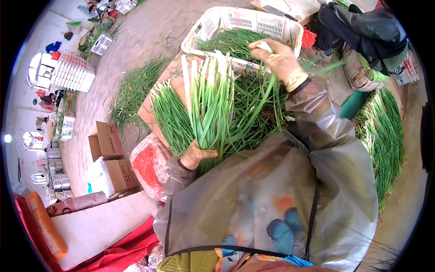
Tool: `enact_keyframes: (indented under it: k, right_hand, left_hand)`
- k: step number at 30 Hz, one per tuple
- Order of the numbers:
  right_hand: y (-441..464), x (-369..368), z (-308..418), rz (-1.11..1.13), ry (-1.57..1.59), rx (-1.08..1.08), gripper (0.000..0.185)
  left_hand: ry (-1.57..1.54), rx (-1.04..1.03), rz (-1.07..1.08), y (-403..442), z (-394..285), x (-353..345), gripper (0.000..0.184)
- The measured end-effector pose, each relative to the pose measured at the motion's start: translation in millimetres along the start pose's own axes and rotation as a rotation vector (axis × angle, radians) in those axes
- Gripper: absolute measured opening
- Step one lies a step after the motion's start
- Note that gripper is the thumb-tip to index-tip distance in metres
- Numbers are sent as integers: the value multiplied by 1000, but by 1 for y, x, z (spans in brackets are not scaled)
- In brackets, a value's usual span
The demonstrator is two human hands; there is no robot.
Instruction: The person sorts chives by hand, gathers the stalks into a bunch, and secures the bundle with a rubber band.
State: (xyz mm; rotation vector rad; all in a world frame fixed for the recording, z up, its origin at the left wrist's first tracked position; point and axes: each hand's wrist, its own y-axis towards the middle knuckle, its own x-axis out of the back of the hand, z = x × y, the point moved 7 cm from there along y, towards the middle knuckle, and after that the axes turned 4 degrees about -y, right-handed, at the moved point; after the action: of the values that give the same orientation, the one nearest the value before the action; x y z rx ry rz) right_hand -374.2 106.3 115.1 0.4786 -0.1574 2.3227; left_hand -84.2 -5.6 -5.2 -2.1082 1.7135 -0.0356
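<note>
My left hand [195, 155], in a tan glove, is wrapped round the lower green part of a bunch of green stalks [213, 104], whose white ends point away from me. At the right, my right hand [277, 58], gloved as well, is closed on a stalk with a white end [264, 46]; its green part trails down below the hand. Under and beside the bunch lie loose green stalks [249, 109] and a second bundle [170, 111] on a reddish board [147, 110].
A white plastic crate [192, 38] with greens stands beyond my hands. Red ties [147, 165] lie at the left near cardboard boxes [108, 140]. More stalks [385, 140] are piled at the right. A person in dark clothing [362, 31] is at the upper right.
</note>
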Motion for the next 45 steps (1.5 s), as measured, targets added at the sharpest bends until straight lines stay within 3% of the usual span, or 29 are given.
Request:
enact_keyframes:
  k: [3,4,5,6,7,8,9,11,12,17,18,20,23,24,27,28,30,32,33,36,37,41,44,45]
  right_hand:
    - [9,-60,6,163,6,158,56]
    - [4,-75,15,297,100,195,59]
    - [7,-86,10,365,447,258,53]
    - [-5,-76,22,364,524,186,45]
    - [-16,-66,34,356,603,114,37]
    - [-20,-55,32,342,637,237,33]
    - [-25,-44,32,265,439,220,34]
    - [-28,-23,23,199,468,250,25]
    - [-28,-17,22,167,543,295,18]
    - [-20,-21,10,141,583,312,21]
    - [-20,-20,10,112,557,277,21]
    - [-19,-31,13,219,617,259,30]
    - [-28,-48,59,359,441,439,46]
    - [-26,-59,67,422,434,350,46]
    - [39,-125,-4,498,584,613,46]
    - [34,-135,0,517,738,398,42]
    - [17,-133,13,528,885,171,42]
    - [5,-110,17,495,441,33,49]
    - [-21,-93,44,578,439,127,39]
    - [-23,-109,15,601,502,33,35]
    - [-21,-113,10,626,447,46,21]
    - [-17,-114,3,617,285,-13,32]
    - [-11,-108,1,573,342,-30,32]
    - [-14,-109,5,659,275,-10,31]
  left_hand:
    - [-44,9,27,7,-5,-16,47]
    - [-43,11,27,7,2,-13,47]
    - [-124,-46,65,8,8,-10,51]
    - [-207,-107,101,9,12,-7,55]
    - [-264,-236,70,9,11,-4,71]
    - [-266,-242,55,6,10,-5,71]
    - [-382,-216,60,2,8,-7,77]
    - [-486,-201,82,1,11,-2,88]
    - [-493,-211,39,1,13,1,87]
    - [-543,-191,102,8,23,-6,80]
    - [-553,-269,145,6,16,-14,70]
    - [-550,-301,194,3,8,-21,69]
    - [-511,-276,249,9,-5,-19,69]
    - [-486,-259,267,14,-11,-16,69]
    - [-444,-217,322,35,-27,-6,68]
    - [-441,-212,334,42,-31,-3,68]
    - [-479,-201,343,54,-31,1,68]
    - [-541,-216,332,64,-25,0,67]
    - [-569,-223,324,66,-23,1,67]
    - [-642,-236,297,70,-15,7,66]
    - [-657,-240,292,71,-14,10,66]
    - [-725,-262,271,72,-5,24,66]
    - [-754,-284,282,76,-10,35,65]
    - [-757,-286,291,77,-13,35,65]
